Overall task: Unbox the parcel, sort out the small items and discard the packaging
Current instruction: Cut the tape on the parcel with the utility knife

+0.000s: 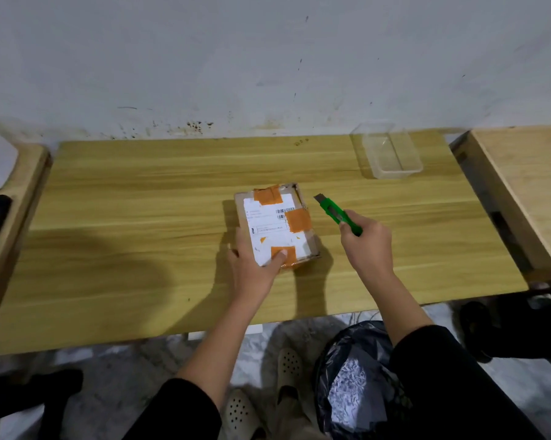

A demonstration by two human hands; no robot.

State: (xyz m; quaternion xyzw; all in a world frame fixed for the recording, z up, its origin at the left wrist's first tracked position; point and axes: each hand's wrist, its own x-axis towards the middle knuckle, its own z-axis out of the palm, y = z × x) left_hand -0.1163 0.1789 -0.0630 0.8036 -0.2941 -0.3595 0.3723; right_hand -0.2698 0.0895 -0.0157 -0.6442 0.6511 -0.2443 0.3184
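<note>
The parcel (275, 225) lies flat near the middle of the counter (140, 201), label side up. Its long axis runs away from the person, with the far end leaning slightly left. Patches of orange tape (298, 220) sit on its far, right and near edges.

The left hand (252, 268) steadies the near-left corner: the thumb presses on the near tape patch, and the fingers (238, 236) lie along the left side.

The right hand (368, 246) is just right of the parcel and not touching it, its fingers curled tightly round the handle of a green knife (334, 212). The knife slants up and left, and its tip points toward the parcel's far-right corner, close to it but still apart.

The right hand is therefore the one placed to cut. The parcel lies left of the blade, and the taped right edge is the nearest seam, so the next move looks like a short reach leftward.

A clear tub (390, 154) stands at the far right of the counter, well apart from the parcel. A black bin bag (353, 376) sits on the floor below.
</note>
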